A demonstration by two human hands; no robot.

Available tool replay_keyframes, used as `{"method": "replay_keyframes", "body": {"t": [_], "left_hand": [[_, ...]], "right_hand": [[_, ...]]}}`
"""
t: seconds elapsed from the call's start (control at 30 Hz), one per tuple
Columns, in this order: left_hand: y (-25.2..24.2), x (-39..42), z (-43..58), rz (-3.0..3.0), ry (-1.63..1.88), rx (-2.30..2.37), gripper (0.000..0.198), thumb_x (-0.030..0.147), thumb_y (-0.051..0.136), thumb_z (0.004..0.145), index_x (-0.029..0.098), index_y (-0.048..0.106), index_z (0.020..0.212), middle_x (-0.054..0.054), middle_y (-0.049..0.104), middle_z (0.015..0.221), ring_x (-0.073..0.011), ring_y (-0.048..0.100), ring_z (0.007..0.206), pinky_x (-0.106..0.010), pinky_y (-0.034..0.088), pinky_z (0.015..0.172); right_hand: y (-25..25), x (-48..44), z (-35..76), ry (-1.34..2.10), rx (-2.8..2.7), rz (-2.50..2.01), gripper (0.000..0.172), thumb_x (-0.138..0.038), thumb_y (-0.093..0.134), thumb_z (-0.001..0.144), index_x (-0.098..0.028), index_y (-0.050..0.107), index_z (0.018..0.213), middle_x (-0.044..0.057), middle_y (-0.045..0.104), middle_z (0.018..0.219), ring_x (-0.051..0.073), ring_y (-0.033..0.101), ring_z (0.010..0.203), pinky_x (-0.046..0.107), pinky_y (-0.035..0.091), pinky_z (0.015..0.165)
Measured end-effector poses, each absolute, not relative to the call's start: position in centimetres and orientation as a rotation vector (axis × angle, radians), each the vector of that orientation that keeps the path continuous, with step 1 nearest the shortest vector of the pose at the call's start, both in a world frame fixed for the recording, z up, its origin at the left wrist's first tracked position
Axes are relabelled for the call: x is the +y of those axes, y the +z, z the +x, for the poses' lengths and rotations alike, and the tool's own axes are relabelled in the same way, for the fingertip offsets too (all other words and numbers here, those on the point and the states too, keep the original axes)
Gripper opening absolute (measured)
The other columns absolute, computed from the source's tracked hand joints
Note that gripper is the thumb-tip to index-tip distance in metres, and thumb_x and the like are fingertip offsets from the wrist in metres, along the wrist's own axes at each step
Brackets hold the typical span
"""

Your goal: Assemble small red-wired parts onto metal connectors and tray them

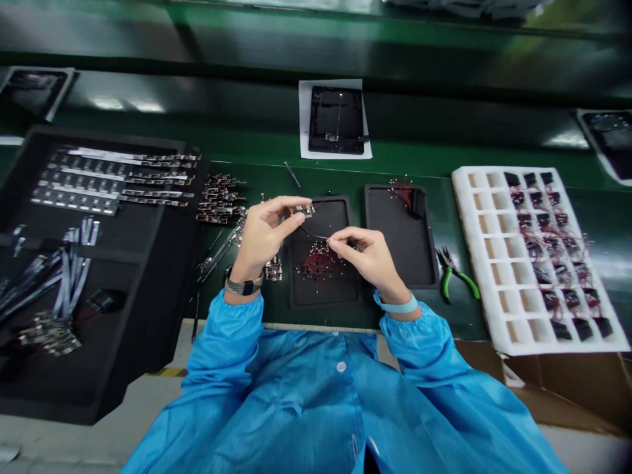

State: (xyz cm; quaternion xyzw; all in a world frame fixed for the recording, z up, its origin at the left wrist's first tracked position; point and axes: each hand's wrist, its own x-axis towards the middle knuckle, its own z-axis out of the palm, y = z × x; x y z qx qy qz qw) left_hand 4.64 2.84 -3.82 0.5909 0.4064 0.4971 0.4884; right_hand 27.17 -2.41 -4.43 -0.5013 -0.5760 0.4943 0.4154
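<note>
Pinched between the thumb and fingers of my left hand [269, 234] is a small circuit board [305, 210]. A thin dark cable [312, 233] runs from near the board to my right hand [363, 253], whose thumb and forefinger pinch its end. Both hands are above a shallow black tray [326, 296] that holds a pile of red wires [317, 261] with bright tips. More small boards [274, 268] lie beside my left wrist. A second black tray [402, 257], to the right, holds red wires and a black part.
Green-handled pliers [457, 273] lie right of the trays, beside a white foam tray [494, 247] of black parts with red wires. At left stands a large black bin [143, 283] with strips and cables. A dark panel [336, 118] lies on white paper behind. Stacked boards [220, 197] are left.
</note>
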Motion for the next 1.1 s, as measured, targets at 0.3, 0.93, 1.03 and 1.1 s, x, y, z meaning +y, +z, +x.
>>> {"method": "replay_keyframes", "body": {"t": [0.3,0.93,1.03,1.1], "left_hand": [[-3.6,2.58,4.86,1.585,0.955,0.894,0.015,0.028,0.081,0.085,0.021,0.082,0.098,-0.007,0.08,0.095,-0.0209,0.072,0.086,-0.033,0.056,0.081],[-3.66,2.67,4.93,1.724,0.69,0.798,0.012,0.029,0.075,0.09,0.02,0.079,0.097,-0.005,0.075,0.083,-0.018,0.067,0.076,-0.031,0.053,0.071],[-3.84,2.71,4.96,1.71,0.685,0.813,0.011,0.027,0.076,0.089,0.02,0.08,0.096,-0.005,0.076,0.084,-0.018,0.067,0.076,-0.031,0.052,0.072],[-3.91,2.78,5.0,1.707,0.674,0.828,0.01,0.027,0.077,0.087,0.021,0.08,0.095,-0.005,0.077,0.085,-0.0183,0.068,0.076,-0.03,0.052,0.072]], "right_hand": [[-4.82,-2.31,27.28,1.309,-1.499,-1.237,0.029,-0.047,0.076,0.091,-0.018,0.078,0.089,0.002,0.065,0.071,0.016,0.055,0.068,0.031,0.043,0.066],[-4.83,-2.05,27.81,1.514,-1.554,-1.228,0.033,-0.048,0.078,0.087,-0.015,0.076,0.081,0.0,0.06,0.064,0.013,0.049,0.062,0.028,0.04,0.062],[-4.76,-2.11,27.74,1.539,-1.529,-1.235,0.033,-0.048,0.078,0.086,-0.016,0.076,0.08,0.001,0.063,0.066,0.013,0.05,0.063,0.028,0.04,0.061],[-4.73,-2.15,27.69,1.55,-1.514,-1.223,0.032,-0.047,0.079,0.086,-0.016,0.076,0.08,0.001,0.064,0.067,0.013,0.051,0.063,0.028,0.04,0.061]]}}
